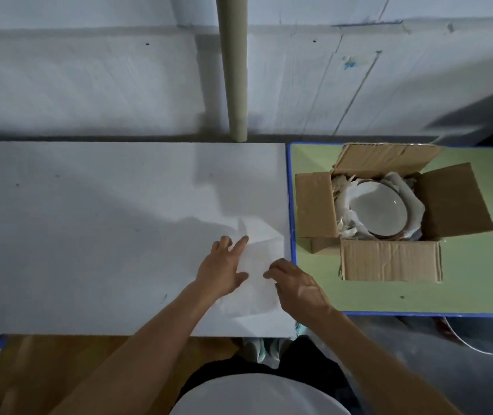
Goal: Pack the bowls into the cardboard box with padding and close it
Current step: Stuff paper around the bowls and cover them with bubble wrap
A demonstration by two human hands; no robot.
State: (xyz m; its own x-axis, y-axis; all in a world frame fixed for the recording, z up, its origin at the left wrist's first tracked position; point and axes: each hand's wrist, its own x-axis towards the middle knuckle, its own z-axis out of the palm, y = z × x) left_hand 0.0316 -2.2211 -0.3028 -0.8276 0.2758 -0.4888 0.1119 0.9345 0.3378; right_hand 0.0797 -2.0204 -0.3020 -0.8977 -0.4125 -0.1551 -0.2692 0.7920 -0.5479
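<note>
Nearest me my left hand [224, 265] lies flat, fingers spread, on a white paper sheet [258, 250] on the white table [89, 220], while my right hand [296, 284] curls its fingertips onto it, pinching or only touching I cannot tell, and to the right the open cardboard box [389, 260] on the green table [464, 292] holds a bowl [378, 209] in paper padding [410, 190].

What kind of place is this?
Probably a plain workroom or packing corner: a white table, a green table holding an open cardboard box, and scuffed white walls.
</note>
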